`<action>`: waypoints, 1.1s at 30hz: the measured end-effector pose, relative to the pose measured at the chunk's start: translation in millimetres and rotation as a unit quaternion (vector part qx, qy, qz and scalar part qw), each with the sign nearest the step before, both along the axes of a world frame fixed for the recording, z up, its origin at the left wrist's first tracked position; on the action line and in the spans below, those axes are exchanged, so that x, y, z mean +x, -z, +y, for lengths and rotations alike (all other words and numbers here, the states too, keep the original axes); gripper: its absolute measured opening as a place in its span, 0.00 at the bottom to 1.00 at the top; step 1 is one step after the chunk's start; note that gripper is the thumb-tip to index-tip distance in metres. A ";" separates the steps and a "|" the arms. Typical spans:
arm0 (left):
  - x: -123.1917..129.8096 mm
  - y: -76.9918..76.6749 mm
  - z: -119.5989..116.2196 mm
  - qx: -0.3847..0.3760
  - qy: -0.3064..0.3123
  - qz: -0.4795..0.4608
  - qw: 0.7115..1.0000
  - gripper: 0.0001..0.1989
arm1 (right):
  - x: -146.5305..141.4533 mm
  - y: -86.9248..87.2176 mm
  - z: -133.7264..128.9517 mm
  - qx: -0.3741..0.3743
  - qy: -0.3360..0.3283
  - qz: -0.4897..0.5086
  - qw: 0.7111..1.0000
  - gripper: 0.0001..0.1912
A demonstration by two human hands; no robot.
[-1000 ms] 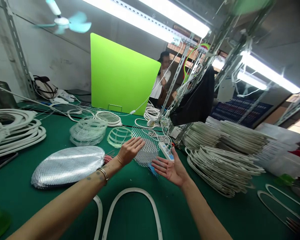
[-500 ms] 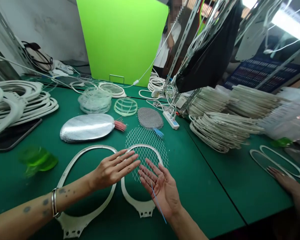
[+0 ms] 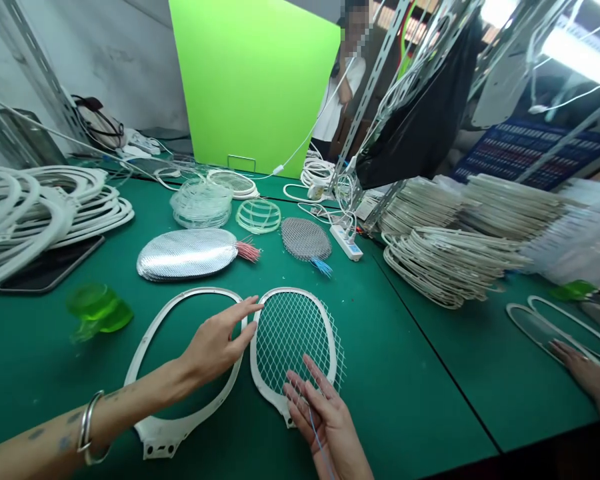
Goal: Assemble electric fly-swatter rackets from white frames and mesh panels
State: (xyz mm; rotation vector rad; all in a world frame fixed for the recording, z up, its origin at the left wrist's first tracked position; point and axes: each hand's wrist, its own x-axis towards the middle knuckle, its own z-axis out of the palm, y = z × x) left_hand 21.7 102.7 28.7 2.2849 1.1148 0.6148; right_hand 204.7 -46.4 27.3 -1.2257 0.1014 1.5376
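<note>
A small white racket-shaped frame [image 3: 255, 360] lies on the green table, its handle end toward me. Silvery wire mesh [image 3: 293, 327] spans its opening and sticks out past the right rim. My left hand [image 3: 225, 343], fingers apart, hovers at the frame's upper left rim; I cannot tell if the fingertips touch. Palm turned up, my right hand [image 3: 325, 417] is at the mesh's lower edge with fingers spread. A thin blue wire [image 3: 316, 433] runs across that palm. To the left, a larger white frame [image 3: 140, 357] lies partly under my left forearm.
Behind lie a silvery mesh stack [image 3: 187, 255] with red wires and a grey mesh stack [image 3: 306, 239] with blue wires. White rings [image 3: 95, 213] pile up left; pale frames [image 3: 445, 263] stack right. A power strip [image 3: 346, 241] and another person's hand [image 3: 573, 360] are also right.
The mesh has come down toward me and now covers the small frame's opening. My right hand has moved lower, toward the handle end. The left hand's fingers have lifted and turned.
</note>
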 end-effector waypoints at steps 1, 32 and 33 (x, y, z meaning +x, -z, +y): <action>4.4 0.8 4.0 -0.021 -0.011 0.004 1.000 0.21 | -0.9 0.9 2.9 0.002 0.001 0.000 1.000 0.46; 78.7 53.6 -11.2 0.065 0.095 0.197 0.974 0.34 | -0.2 40.4 22.5 -0.056 0.037 -0.028 0.997 0.30; 79.1 56.3 -12.3 0.081 0.089 0.198 0.973 0.34 | -1.7 33.1 20.3 -0.054 0.039 -0.021 0.998 0.30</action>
